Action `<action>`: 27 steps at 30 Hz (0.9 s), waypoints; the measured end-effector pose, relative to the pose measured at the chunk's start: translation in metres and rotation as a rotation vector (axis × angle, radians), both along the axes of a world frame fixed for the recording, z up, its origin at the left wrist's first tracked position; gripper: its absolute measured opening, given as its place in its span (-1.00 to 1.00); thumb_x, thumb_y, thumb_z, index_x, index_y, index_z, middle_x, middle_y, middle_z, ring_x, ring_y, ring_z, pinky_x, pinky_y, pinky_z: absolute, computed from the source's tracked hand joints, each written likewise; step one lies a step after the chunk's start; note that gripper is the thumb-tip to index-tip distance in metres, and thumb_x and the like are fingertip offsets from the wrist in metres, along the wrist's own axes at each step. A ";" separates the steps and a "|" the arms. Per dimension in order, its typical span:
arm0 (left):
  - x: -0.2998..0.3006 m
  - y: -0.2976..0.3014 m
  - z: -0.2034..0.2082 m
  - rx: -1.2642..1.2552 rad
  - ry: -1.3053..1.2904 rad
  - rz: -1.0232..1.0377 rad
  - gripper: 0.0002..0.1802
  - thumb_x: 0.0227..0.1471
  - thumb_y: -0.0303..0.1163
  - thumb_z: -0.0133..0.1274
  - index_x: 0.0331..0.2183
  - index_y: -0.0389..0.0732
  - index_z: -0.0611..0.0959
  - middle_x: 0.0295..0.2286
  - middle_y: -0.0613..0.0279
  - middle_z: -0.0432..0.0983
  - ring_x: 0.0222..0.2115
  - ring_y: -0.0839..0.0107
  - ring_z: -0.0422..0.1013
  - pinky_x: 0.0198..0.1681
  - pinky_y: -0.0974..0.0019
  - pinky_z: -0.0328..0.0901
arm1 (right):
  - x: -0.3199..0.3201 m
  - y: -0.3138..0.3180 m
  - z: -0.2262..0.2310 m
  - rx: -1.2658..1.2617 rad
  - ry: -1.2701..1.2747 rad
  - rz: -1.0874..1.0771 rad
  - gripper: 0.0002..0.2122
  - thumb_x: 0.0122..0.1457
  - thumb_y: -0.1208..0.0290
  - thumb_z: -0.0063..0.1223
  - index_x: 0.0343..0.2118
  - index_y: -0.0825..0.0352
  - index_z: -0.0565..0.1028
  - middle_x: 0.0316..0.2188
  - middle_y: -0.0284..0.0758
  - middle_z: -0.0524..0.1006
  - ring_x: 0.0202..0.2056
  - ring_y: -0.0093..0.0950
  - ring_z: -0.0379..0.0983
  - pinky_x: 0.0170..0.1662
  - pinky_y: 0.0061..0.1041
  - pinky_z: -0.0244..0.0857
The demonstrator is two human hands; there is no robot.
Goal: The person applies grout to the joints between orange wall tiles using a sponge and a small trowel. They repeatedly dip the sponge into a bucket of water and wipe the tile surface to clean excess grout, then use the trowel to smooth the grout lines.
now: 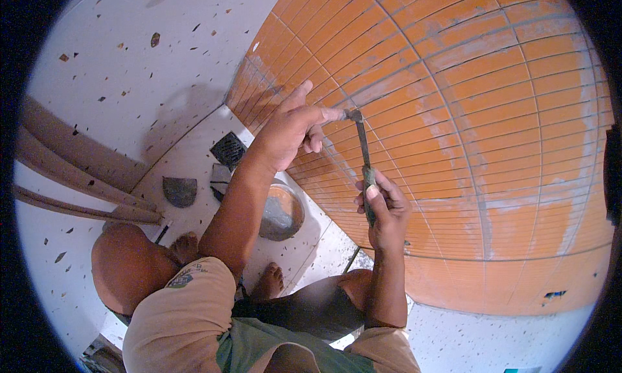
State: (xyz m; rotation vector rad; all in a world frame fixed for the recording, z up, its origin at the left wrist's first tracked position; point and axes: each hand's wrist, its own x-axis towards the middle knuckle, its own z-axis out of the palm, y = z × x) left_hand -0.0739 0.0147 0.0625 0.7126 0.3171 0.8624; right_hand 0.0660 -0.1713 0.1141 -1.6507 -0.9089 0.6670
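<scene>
My right hand [381, 208] is closed around the green handle of a thin metal tool [363, 146] that runs up along the orange tiled wall [492, 114]. My left hand [295, 128] reaches up to the tool's upper end, with thumb and forefinger pinched on its tip where it meets a grey grout line. Both forearms come up from below, over my bent knees.
A round bowl [283, 211] of grey paste stands on the speckled white floor by my bare feet. A dark square floor drain [228, 150], a grey curved shard [179, 190] and small tile pieces lie to the left. Long brown boards [71, 159] lean at far left.
</scene>
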 end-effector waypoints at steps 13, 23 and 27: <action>-0.001 0.002 -0.002 -0.079 -0.045 0.018 -0.10 0.03 -0.32 0.02 0.25 -0.40 -0.06 -0.22 -0.18 0.56 -0.67 0.48 0.29 -0.66 0.45 0.20 | -0.002 0.002 -0.005 0.003 -0.146 -0.031 -0.65 0.10 0.54 0.21 -0.02 0.39 0.51 -0.27 -0.27 0.57 -0.36 -0.57 0.49 -0.36 -0.62 0.38; -0.009 0.006 -0.004 -0.187 -0.230 -0.043 -0.14 -0.01 -0.41 0.00 0.19 -0.51 -0.06 -0.33 -0.04 0.51 -0.66 0.54 0.23 -0.63 0.47 0.13 | 0.001 0.004 -0.008 -0.022 -0.227 -0.022 -0.64 0.09 0.51 0.25 -0.02 0.42 0.51 -0.16 -0.20 0.56 -0.15 -0.49 0.47 -0.06 -0.53 0.33; -0.011 0.020 -0.019 -0.284 -0.166 0.147 -0.25 -0.04 -0.40 0.05 0.16 -0.30 0.14 -0.28 0.09 0.48 -0.58 0.53 0.27 -0.57 0.46 0.16 | 0.000 0.006 -0.008 -0.085 -0.237 -0.034 -0.65 0.09 0.52 0.24 -0.03 0.44 0.52 -0.15 -0.20 0.56 -0.13 -0.49 0.47 -0.05 -0.54 0.33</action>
